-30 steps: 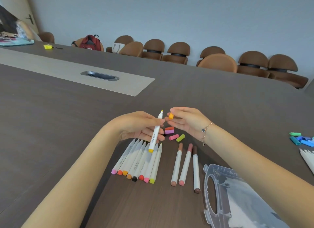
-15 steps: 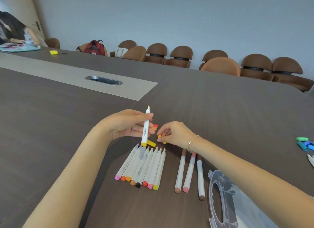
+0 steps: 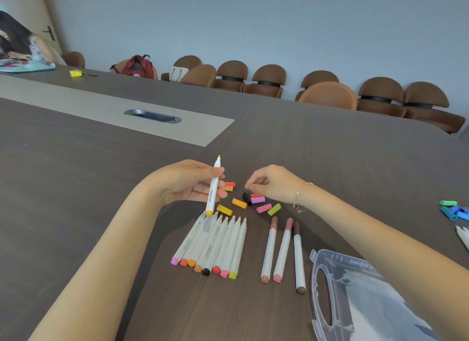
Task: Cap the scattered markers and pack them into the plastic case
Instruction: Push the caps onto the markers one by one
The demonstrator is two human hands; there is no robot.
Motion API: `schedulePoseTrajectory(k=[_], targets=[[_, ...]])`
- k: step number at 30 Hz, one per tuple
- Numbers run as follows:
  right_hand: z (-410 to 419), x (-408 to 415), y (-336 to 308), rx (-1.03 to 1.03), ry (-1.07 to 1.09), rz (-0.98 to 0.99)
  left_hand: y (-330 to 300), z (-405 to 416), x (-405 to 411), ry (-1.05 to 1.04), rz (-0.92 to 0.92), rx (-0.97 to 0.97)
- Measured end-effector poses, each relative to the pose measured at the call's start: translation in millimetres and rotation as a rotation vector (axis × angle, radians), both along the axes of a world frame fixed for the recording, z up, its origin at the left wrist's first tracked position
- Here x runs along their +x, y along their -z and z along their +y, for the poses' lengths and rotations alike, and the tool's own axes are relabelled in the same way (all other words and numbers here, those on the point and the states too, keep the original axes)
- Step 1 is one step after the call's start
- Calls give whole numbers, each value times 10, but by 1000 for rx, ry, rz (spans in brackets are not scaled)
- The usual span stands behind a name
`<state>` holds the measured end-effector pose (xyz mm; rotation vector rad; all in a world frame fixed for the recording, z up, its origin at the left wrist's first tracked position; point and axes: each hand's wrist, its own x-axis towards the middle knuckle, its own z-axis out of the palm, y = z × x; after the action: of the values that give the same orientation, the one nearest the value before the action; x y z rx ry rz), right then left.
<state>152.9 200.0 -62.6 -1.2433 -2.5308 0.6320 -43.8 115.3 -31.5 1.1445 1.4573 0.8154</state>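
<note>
Holding the uncapped white marker with the yellow tip upright, the left hand has its fingers and thumb wrapped round the barrel. A second ago the right hand pinched an orange cap up beside that tip; now that cap is gone from its fingers. They hover loosely curled, gripping nothing, over the loose coloured caps. Looks like a mismatch was rejected, so capping hasn't advanced. The matching yellow cap lies on the dark wooden table just right of the marker's lower end, left of the searching hand and apart from it. Nearer sits a row of uncapped white markers, with three capped brown-toned markers to their right. The clear plastic case waits open at near right.
</note>
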Motion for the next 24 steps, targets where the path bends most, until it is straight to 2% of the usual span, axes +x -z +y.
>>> schedulePoseTrajectory(k=[6,10,19,24], targets=[[55,241,-54,-24,61,-242,0,5,15,15,15,12],[30,338,11,-105,-7,-207,15,1,56,36,32,9],[53,379,116,-71,-9,-144,30,16,70,51,30,-15],[34,350,169,-34,-15,-189,44,20,93,45,50,-27]])
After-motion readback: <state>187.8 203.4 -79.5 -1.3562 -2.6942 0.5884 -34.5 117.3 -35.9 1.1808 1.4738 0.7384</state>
